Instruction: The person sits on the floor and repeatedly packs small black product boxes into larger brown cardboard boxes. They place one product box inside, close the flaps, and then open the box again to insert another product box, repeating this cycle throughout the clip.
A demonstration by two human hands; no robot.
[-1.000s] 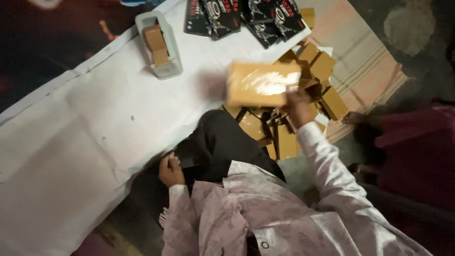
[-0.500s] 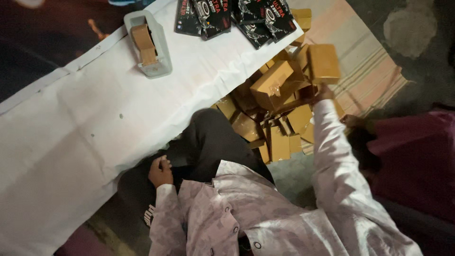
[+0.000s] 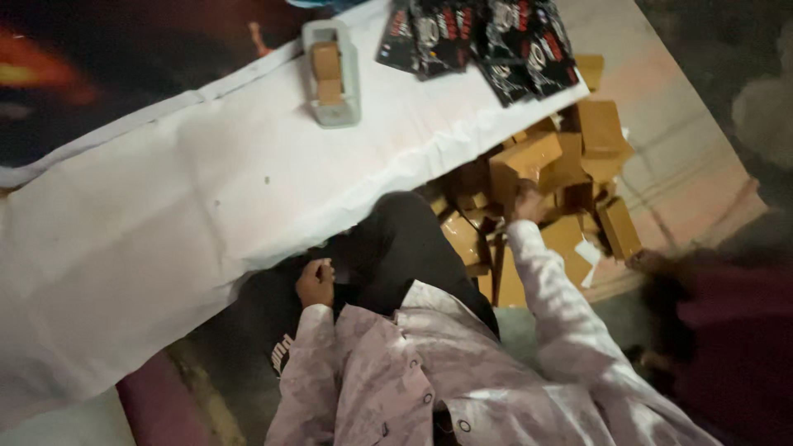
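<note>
The right hand [image 3: 529, 202] has gone down into the pile of brown boxes [image 3: 578, 177] and now touches one; I cannot tell if it grips. The left hand [image 3: 315, 282] rests curled shut on the lap, far from the boxes, with the tape holder [image 3: 331, 73] up past it.

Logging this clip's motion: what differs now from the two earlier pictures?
The right hand, which held a flat brown cardboard box raised a second ago, has come down into the pile of brown cardboard boxes on the floor; the raised box is gone. The left hand stays on the dark trouser leg, and the grey tape dispenser stays on the white-covered table.
</note>
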